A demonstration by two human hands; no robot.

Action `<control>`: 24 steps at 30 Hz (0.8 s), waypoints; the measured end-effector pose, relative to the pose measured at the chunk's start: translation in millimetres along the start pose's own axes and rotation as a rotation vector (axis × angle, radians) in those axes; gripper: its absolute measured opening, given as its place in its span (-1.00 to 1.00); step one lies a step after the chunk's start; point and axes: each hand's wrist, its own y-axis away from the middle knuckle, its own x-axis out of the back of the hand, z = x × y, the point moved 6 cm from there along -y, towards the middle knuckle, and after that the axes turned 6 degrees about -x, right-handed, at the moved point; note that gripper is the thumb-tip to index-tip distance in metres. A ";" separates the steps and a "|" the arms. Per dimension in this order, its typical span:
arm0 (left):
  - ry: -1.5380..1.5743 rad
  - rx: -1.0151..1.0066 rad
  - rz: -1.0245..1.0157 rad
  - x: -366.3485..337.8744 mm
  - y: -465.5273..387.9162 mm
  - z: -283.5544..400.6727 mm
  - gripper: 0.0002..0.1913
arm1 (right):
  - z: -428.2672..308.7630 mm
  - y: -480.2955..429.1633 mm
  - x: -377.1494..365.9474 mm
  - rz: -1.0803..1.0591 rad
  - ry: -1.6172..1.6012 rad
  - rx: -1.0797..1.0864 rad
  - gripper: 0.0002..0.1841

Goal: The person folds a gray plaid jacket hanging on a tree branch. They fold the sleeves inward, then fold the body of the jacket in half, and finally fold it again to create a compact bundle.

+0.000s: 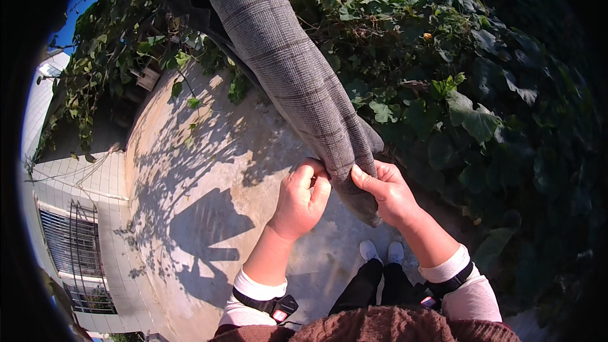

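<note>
A grey plaid sleeve of a garment (294, 61) hangs diagonally from the top of the head view down to both hands. My left hand (306, 199) pinches the left edge of the sleeve near its lower end, fingers curled. My right hand (387, 192) grips the right edge there, thumb on top of the cloth and fingers behind it. The cuff end droops between and below the hands. Darker cloth shows behind the sleeve at upper left. What holds the garment up is out of view.
Dense leafy vines (427, 80) fill the right side and top. Sunlit concrete ground (213, 152) with shadows lies below. A tiled wall (114, 242) with a barred window (76, 242) stands at left. My white shoes (380, 251) are on the concrete.
</note>
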 end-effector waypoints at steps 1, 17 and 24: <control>0.135 0.116 0.032 -0.7 1.7 -7.3 -0.90 | -3.8 1.0 -2.2 -0.048 -0.053 0.032 -0.75; 0.462 0.116 0.149 -3.2 2.2 17.1 -0.71 | -57.5 34.4 7.5 0.768 0.989 0.736 -0.80; 0.427 0.122 0.124 -10.3 5.2 24.1 -0.70 | -35.3 25.1 -13.4 0.333 0.699 0.397 -0.79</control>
